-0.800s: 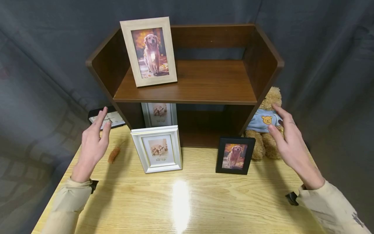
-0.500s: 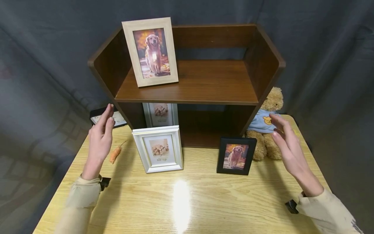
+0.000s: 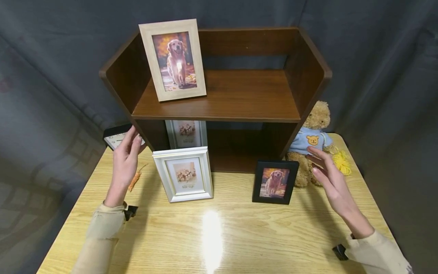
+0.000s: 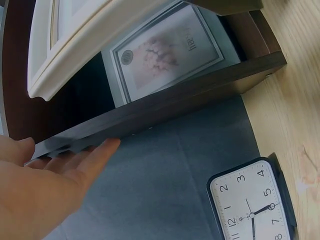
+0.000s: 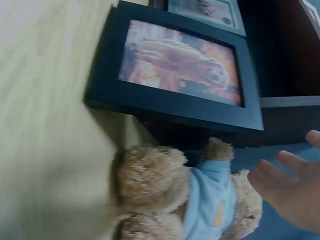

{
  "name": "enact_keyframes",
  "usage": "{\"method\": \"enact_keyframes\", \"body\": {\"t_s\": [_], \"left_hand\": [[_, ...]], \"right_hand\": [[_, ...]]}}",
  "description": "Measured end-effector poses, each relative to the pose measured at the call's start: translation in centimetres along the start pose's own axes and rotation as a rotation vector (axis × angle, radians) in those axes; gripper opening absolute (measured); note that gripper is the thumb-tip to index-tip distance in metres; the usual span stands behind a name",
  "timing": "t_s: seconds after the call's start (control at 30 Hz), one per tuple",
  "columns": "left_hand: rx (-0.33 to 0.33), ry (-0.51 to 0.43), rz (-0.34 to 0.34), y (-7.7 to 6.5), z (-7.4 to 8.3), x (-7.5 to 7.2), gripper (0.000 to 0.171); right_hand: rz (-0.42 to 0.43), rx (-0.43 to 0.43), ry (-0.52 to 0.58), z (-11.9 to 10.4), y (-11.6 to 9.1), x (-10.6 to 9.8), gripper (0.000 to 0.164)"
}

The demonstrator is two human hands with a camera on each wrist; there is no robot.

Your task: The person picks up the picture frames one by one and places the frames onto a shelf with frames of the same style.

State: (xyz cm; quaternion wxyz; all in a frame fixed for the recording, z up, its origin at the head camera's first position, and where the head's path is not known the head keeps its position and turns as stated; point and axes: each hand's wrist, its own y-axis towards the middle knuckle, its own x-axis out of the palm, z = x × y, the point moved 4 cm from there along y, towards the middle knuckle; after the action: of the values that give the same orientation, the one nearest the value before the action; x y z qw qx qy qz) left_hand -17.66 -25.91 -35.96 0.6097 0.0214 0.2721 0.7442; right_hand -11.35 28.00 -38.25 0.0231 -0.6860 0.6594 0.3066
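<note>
A dark brown two-tier shelf (image 3: 253, 95) stands at the back of the wooden table. My left hand (image 3: 126, 160), fingers extended, is beside its lower left side; in the left wrist view the fingertips (image 4: 111, 145) are right at the side panel's edge. Behind that hand is a black-rimmed clock (image 4: 252, 205). My right hand (image 3: 333, 186) is held in the air with nothing in it, fingers spread. It is to the right of a teddy bear (image 3: 312, 140) in a blue shirt and overlaps its lower body in the head view.
A cream dog-photo frame (image 3: 148, 57) stands on the upper tier. A grey frame (image 3: 186, 135) is in the lower tier. In front stand a white frame (image 3: 183, 196) and a black frame (image 3: 293, 182). Orange (image 3: 135, 180) and yellow yarn-like things (image 3: 342, 163) lie at the sides.
My left hand has moved right, from over the clock to the shelf's left side. My right hand has come down and slightly left, uncovering the bear's shirt and the yellow yarn.
</note>
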Motion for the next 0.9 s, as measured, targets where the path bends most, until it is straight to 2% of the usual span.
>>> {"method": "enact_keyframes", "body": {"t_s": [0.23,0.53,0.67,0.9], "left_hand": [[0.011,-0.018,-0.017,-0.1,0.1,0.1,0.054],[0.017,0.132,0.015,-0.1,0.1,0.4,0.069],[0.03,0.166,0.013,-0.2,0.0,0.5,0.074],[0.043,0.187,0.014,-0.1,-0.2,0.6,0.081]], "right_hand": [[-0.098,-0.044,-0.021,1.3,-1.0,0.9,0.068],[-0.215,0.012,-0.058,3.2,-1.9,1.9,0.089],[-0.223,0.025,-0.027,4.0,-2.3,2.2,0.095],[-0.235,0.003,0.118,5.7,-2.7,2.6,0.107]]}}
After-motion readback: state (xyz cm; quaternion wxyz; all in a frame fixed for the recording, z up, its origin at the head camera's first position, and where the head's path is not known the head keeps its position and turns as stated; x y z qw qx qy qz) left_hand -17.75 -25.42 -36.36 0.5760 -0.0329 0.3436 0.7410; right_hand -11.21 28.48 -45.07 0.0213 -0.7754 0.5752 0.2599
